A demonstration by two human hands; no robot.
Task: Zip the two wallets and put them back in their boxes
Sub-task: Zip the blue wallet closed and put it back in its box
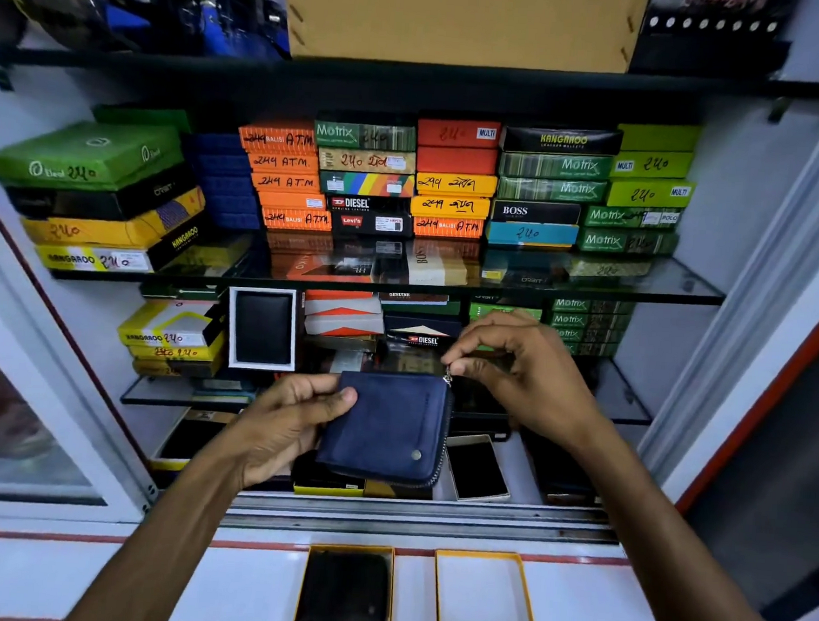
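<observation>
Left hand (288, 428) held the blue wallet (385, 425) mid-air; my right hand (515, 366) pinched its zip pull (448, 377) at the far right corner; empty box (484, 599) lay near, directly below on the bench (137, 577).

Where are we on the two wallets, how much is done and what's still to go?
Done, apparently: a black wallet already lies in the left yellow-rimmed box. In hand: the left hand holds the blue wallet while the right hand pinches its zipper pull at the top corner. Left: finish zipping and put it in the empty box.
</observation>
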